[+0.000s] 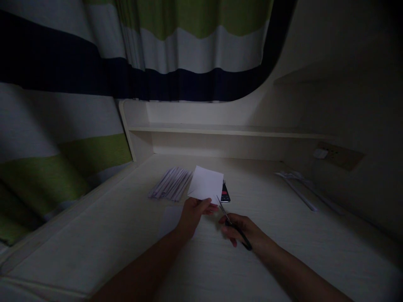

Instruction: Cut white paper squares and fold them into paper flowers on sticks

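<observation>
My left hand point(195, 212) pinches the near edge of a white sheet of paper point(206, 183), thumb on top and fingers beneath. The sheet is raised and has a crease or slit near its lower left corner. In my right hand point(241, 230) is a pair of scissors point(240, 233) with dark handles. Their blades point up and left, with the tips at the paper's lower right edge; whether they are cutting into it I cannot tell. Below the left hand, a second sheet of paper point(169, 219) lies flat on the desk, partly covered by my wrist.
A bundle of thin white paper strips point(171, 183) lies left of the raised sheet. Behind it a phone point(225, 193) is partly hidden. Long white strips point(299, 191) lie at the right, below a wall socket point(338, 154). A shelf point(220, 131) spans the back; a striped curtain point(75, 113) hangs left.
</observation>
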`<state>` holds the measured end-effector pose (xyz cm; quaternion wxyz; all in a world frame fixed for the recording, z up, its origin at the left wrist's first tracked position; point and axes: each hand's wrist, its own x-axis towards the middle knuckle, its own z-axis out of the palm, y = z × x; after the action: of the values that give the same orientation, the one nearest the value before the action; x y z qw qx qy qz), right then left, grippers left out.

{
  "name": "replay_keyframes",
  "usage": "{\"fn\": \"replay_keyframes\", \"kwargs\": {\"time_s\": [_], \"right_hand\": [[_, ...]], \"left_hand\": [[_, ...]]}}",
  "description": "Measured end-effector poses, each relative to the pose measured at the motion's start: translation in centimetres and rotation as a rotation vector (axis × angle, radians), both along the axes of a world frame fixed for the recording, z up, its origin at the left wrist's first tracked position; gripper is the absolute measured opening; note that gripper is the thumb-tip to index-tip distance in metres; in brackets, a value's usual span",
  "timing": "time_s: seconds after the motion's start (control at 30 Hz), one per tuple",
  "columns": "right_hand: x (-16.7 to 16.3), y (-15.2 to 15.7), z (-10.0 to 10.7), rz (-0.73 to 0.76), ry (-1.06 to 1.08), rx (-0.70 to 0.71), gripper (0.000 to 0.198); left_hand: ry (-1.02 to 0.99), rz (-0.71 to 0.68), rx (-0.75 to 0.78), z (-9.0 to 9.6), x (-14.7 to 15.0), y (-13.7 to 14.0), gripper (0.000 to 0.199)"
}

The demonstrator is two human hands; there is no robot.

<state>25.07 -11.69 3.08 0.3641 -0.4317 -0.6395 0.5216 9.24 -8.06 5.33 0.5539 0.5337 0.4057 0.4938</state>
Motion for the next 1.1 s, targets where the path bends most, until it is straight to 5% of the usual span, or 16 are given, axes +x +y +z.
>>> {"fn": "replay_keyframes", "kwargs": {"time_s": [1.1], "right_hand": [[0.15,-0.09,-0.03,-0.063,-0.053,0.016,0.030]], "left_hand": [[-0.010,-0.004,-0.011,0.28,0.23,-0.26,0.027]]}}
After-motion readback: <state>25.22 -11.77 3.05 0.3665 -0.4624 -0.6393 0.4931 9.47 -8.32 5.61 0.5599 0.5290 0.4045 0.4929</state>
